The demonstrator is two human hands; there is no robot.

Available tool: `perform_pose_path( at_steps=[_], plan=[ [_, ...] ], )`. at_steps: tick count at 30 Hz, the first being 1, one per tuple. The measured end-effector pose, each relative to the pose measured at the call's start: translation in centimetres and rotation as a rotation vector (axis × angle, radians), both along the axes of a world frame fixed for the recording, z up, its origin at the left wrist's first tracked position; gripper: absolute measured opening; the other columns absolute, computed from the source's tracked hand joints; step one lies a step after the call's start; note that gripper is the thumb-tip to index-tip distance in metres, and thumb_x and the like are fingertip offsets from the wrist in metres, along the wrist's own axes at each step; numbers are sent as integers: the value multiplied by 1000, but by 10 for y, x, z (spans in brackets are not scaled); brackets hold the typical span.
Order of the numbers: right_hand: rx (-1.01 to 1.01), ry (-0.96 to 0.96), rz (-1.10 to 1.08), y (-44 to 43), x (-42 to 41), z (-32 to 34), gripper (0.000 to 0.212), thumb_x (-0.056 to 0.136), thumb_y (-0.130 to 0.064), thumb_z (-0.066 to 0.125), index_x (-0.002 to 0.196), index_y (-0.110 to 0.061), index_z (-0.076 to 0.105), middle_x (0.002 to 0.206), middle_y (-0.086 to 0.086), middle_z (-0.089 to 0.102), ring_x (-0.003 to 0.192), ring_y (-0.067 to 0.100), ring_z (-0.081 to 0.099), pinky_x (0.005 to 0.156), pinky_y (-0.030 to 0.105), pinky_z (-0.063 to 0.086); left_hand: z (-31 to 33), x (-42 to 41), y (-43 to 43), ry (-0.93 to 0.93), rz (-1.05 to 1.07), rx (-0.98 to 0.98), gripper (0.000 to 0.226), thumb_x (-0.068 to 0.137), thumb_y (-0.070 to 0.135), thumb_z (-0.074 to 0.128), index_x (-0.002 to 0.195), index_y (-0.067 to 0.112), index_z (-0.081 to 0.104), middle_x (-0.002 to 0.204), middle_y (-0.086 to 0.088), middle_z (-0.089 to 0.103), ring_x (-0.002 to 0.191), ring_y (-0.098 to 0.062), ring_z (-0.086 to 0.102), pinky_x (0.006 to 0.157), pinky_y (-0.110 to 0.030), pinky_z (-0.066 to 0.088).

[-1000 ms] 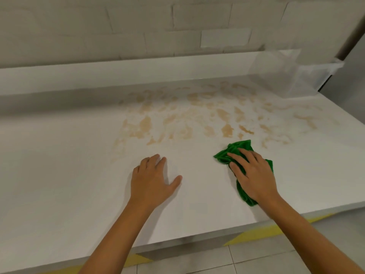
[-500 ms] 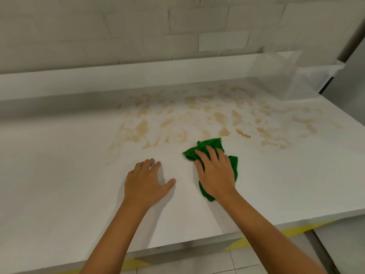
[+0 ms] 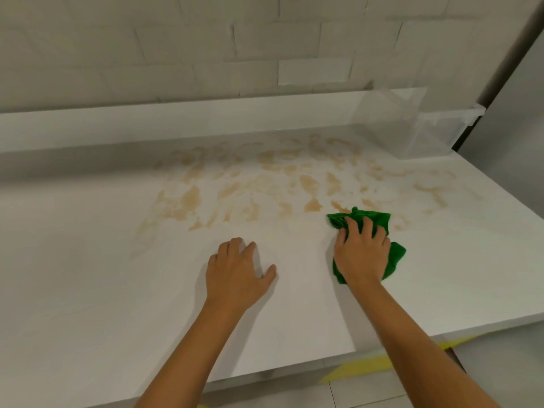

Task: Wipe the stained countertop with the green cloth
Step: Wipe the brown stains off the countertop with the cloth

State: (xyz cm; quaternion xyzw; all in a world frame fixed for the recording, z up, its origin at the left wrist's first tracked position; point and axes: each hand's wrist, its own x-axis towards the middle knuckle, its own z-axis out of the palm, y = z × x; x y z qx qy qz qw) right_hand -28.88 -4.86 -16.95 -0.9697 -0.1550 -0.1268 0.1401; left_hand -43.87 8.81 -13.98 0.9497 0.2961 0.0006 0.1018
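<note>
White countertop point(image 3: 88, 290) fills my view, and I read everything from the green cloth point(image 3: 379, 219) outward. Nearest me, well to the cloth's left, my left hand point(image 3: 235, 275) lies spread and flat on bare surface, holding nothing, just bracing. My right hand point(image 3: 363, 254) sits on top of the cloth with fingers curled, bunching it and pressing it down. Half a second ago the cloth was closer to the left hand; now it has swung back out to the right, so I judge I am mid-stroke, sweeping side to side along the near edge of the mess. Touching the cloth's far edge, the tan stains point(image 3: 265, 184) spread on toward the wall, looking largely untouched, so most wiping remains. Beyond, at the far right, a clear plastic bin point(image 3: 435, 134) stands clear of the strokes.
</note>
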Motion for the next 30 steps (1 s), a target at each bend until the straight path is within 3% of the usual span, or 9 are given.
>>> perform_pose_path(
  at_steps=[5,9,12,17,19,23,26,30],
  plan=[
    [-61,37,193,7,-15,-2,46,84,-32,32,105,-11,67,106,22,66,92,44,61,75,49,51,-3,0,2,-5,-1,7,66,86,63,39,141,25,37,149,4,30,136,-17,29,106,-31,30],
    [-77,38,480,-36,-11,-9,55,93,-50,17,117,-25,60,124,10,60,112,34,54,94,47,43,-3,-1,1,-13,15,2,81,71,66,25,140,27,40,148,5,32,135,-16,31,105,-31,31],
    [-80,39,434,-72,18,-11,66,91,-58,7,121,-28,57,131,9,55,120,32,48,102,48,37,-4,-1,0,-20,16,6,83,69,66,24,140,26,40,149,5,32,137,-16,30,107,-32,30],
    [22,-36,53,-67,43,-9,48,89,-36,32,116,-8,61,120,25,59,105,44,53,86,51,46,-7,-1,-2,-8,23,-5,85,69,68,22,142,26,37,152,4,30,139,-16,27,110,-34,27],
    [45,-8,-21,-42,35,-5,37,92,-26,43,118,-5,58,121,28,56,102,46,51,84,50,43,-7,-2,-2,-6,21,-5,86,69,70,20,143,27,36,153,4,28,140,-16,25,111,-34,26],
    [57,20,84,10,6,-5,29,86,-18,57,111,-5,63,113,27,61,95,46,56,80,50,46,-6,-2,-3,-18,20,9,105,55,74,1,142,28,36,152,5,29,139,-15,27,109,-32,27],
    [8,36,279,32,-22,-2,39,85,-29,38,103,-13,68,106,18,67,92,39,62,75,45,52,-6,-2,-1,-26,20,25,104,56,74,1,141,27,38,150,4,33,137,-15,31,106,-31,31],
    [2,-43,445,6,-33,-9,40,87,-34,35,107,-20,66,112,10,66,99,32,61,78,39,51,-5,-4,2,-33,-7,20,97,63,75,7,141,27,40,149,3,35,135,-16,34,103,-32,33]
  ],
)
